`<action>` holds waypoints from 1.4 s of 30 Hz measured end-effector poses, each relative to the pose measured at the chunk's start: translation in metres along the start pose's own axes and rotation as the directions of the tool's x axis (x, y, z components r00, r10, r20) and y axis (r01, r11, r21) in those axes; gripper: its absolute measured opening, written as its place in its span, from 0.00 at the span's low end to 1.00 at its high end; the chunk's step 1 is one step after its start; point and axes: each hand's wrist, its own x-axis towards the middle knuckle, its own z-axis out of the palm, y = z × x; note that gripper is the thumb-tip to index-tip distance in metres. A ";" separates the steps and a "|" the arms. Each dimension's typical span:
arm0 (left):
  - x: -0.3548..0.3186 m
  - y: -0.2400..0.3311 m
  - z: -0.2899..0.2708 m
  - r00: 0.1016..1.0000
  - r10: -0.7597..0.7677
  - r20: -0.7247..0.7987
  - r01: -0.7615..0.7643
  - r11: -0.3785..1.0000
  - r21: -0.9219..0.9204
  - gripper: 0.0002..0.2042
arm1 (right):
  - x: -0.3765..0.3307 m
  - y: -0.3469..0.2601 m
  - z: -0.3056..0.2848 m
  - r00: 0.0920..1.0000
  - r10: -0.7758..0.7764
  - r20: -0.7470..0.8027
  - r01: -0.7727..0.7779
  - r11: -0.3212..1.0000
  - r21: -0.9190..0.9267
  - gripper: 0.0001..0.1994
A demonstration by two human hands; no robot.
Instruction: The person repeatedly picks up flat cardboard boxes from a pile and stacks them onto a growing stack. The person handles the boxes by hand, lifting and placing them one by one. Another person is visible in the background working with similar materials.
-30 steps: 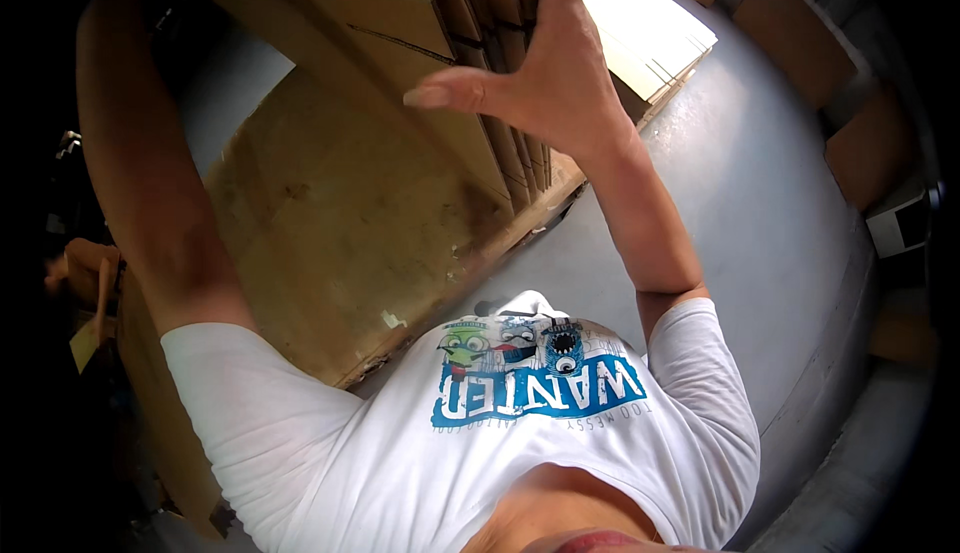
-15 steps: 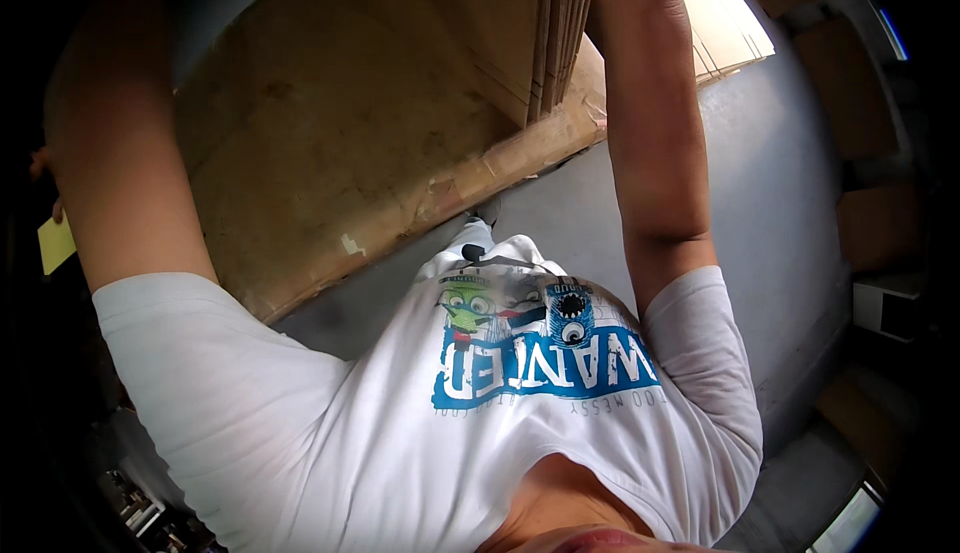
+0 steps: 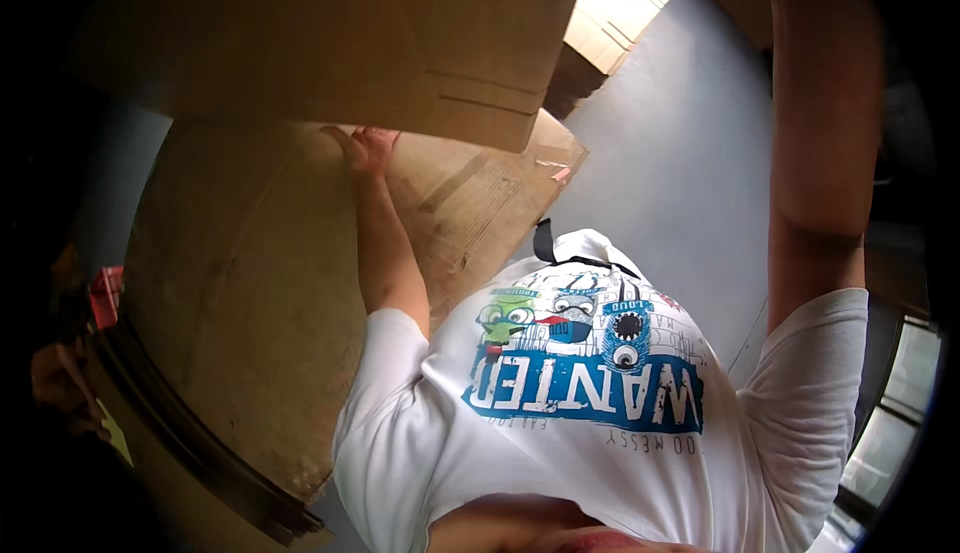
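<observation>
A large flat brown cardboard sheet [image 3: 400,43] fills the top of the head view, raised above me. My left hand [image 3: 365,148] is up at its lower edge, fingers tucked behind the sheet and partly hidden, gripping it. My right forearm rises along the right side and leaves the picture at the top, so my right hand is out of view. My white T-shirt with a blue and green print [image 3: 590,383] fills the lower middle.
A wide stack of flattened cardboard [image 3: 250,303] lies below and to my left, its dark edge at the lower left. Grey floor [image 3: 680,153] spreads to the right. More cardboard [image 3: 615,13] sits in bright light at the top. A window [image 3: 890,433] shows at lower right.
My left arm has swung from the left edge to the middle, its hand now at the raised sheet's edge. My right hand, seen open a second ago, has gone out of the top.
</observation>
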 end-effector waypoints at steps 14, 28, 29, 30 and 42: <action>-0.068 -0.022 0.015 0.945 0.311 0.098 -0.322 0.939 0.120 0.33 | 0.047 -0.054 -0.053 0.996 0.061 -0.066 -0.058 0.998 0.034 0.39; -0.190 0.074 -0.106 0.984 0.090 -0.151 -0.072 0.990 0.124 0.32 | 0.012 -0.082 0.000 0.967 0.217 -0.133 -0.207 0.975 0.083 0.33; -0.191 0.081 -0.114 0.982 0.101 -0.157 -0.080 0.988 0.136 0.32 | 0.024 -0.092 0.017 0.964 0.237 -0.122 -0.226 0.969 0.100 0.33; -0.205 0.086 -0.108 0.976 0.168 -0.140 -0.151 0.981 0.123 0.32 | 0.001 -0.079 -0.027 0.970 0.221 -0.101 -0.202 0.965 0.170 0.33; -0.176 0.085 -0.070 0.976 0.214 -0.051 -0.212 0.977 0.038 0.32 | -0.004 -0.003 -0.053 0.934 0.256 -0.250 -0.167 0.929 0.331 0.32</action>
